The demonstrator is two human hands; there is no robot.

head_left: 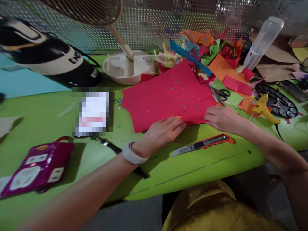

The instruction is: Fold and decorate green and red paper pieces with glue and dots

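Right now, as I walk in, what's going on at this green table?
A person has both bare hands on a red paper sheet: the left hand and right hand are at its near edge, though whether they pinch or press it is hard to tell. An orange-edged utility knife lies unheld on the green table, nearer the person. Scissors and a yellow hot glue gun lie to the right, with colored paper scraps heaped behind.

Left of the fan (121, 41) I see a black-and-white bottle (56, 57); well to the fan's right, a translucent bottle (264, 42).
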